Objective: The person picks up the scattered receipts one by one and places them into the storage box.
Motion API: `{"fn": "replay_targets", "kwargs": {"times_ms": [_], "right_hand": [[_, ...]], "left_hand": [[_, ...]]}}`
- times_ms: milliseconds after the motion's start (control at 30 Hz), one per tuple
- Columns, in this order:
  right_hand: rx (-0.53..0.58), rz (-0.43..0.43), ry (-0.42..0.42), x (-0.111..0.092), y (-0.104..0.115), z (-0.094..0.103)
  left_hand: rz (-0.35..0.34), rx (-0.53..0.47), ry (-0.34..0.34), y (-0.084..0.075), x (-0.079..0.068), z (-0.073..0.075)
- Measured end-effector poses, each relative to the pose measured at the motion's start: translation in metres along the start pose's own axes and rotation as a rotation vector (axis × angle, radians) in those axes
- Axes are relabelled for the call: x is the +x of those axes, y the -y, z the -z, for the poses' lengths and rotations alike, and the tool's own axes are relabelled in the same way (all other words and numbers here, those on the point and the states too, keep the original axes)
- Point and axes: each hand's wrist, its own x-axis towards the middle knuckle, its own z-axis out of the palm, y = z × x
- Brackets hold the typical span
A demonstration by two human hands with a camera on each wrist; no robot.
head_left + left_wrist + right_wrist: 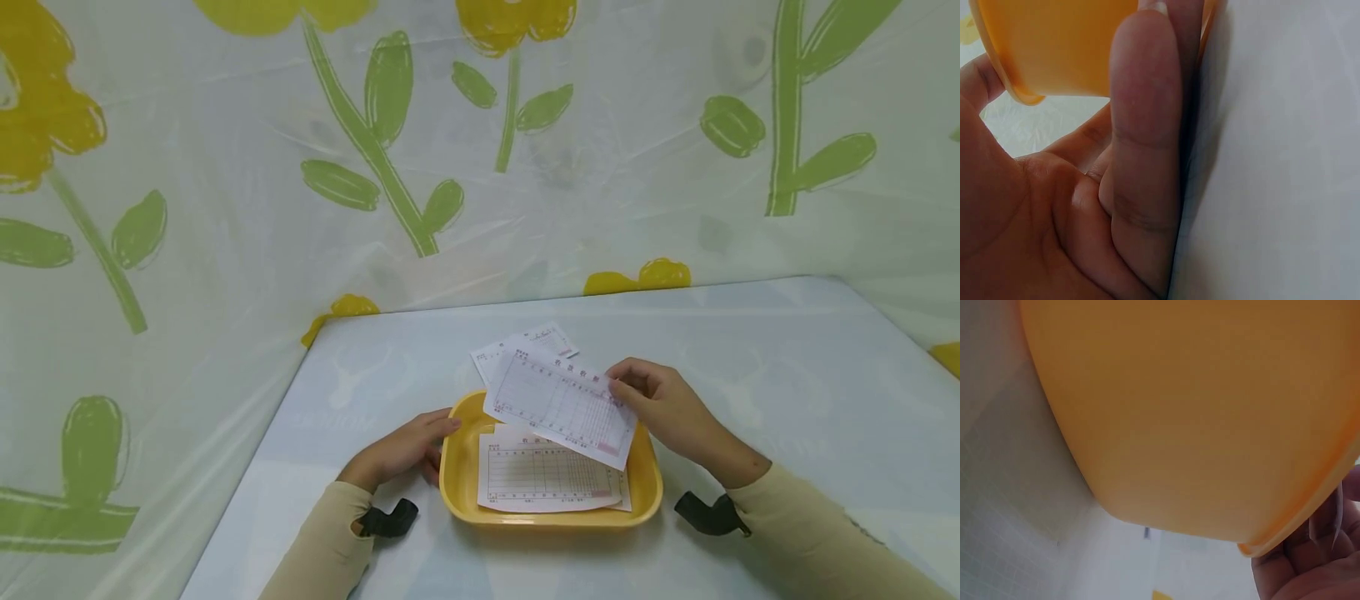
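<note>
The right hand is pinching the paper slip at one end—presumably light, limp, easily creased, best held there—while the left hand is gripping the tray.

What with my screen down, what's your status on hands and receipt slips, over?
Left hand gripping yellow tray. Right hand pinching receipt slip over tray, partly hiding receipt slips inside. No obstruction seen.

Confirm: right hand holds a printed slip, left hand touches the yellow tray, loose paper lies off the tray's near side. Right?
Near side is wrong: the head view shows the loose paper off the far side. The rest stands: right hand holds a printed slip, left hand touches the yellow tray.
</note>
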Motion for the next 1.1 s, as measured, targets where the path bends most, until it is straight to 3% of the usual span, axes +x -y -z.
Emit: {"fn": "replay_targets", "kwargs": {"times_ms": [467, 1100], "right_hand": [[-0.035, 0.078, 0.004, -0.005, 0.003, -0.013], [-0.238, 0.183, 0.055, -0.005, -0.007, -0.027]], "left_hand": [[-0.055, -0.010, 0.039, 0.002, 0.002, 0.002], [-0.040, -0.019, 0.036, 0.002, 0.002, 0.001]]}}
